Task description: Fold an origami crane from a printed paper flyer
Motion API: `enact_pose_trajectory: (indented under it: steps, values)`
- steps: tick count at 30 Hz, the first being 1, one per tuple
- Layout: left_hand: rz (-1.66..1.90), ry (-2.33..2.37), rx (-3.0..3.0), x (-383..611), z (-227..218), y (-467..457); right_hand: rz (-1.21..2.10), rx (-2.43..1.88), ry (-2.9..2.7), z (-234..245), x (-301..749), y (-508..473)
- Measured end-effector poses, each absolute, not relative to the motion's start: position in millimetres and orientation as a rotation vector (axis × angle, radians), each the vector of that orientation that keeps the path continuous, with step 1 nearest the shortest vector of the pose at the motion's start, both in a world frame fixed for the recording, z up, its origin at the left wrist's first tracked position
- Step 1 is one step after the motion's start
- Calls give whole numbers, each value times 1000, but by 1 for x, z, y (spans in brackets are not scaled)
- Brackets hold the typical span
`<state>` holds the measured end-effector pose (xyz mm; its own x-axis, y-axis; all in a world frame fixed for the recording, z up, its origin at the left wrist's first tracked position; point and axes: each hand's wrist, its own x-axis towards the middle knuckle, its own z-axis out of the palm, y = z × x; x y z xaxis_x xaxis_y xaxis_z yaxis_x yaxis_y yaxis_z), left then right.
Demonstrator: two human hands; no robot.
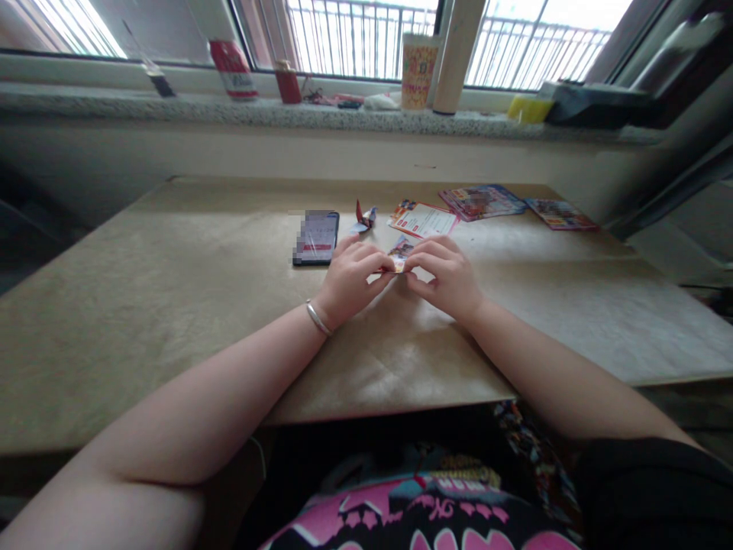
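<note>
My left hand (350,279) and my right hand (447,275) meet over the middle of the table, both pinching a small folded piece of printed paper (399,255) between fingertips. A silver bangle (317,318) sits on my left wrist. Just behind the hands lies a small folded paper figure (365,218), red and white. A phone (317,237) lies flat to the left of my left hand.
Printed leaflets (424,219) (482,201) (560,214) lie at the back right of the brown paper-covered table (172,290). On the windowsill stand a red can (233,69), a small red jar (287,82), a patterned cup (419,71) and a yellow object (530,109).
</note>
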<state>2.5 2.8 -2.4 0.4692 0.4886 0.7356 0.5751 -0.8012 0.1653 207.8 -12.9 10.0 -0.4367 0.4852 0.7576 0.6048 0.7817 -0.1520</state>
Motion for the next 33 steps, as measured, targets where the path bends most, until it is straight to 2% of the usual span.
enact_pose_trajectory:
  steps: [33]
  values:
    - [-1095,-961,-2529,1,2,0,-218,-884,-2103,7,209,-12]
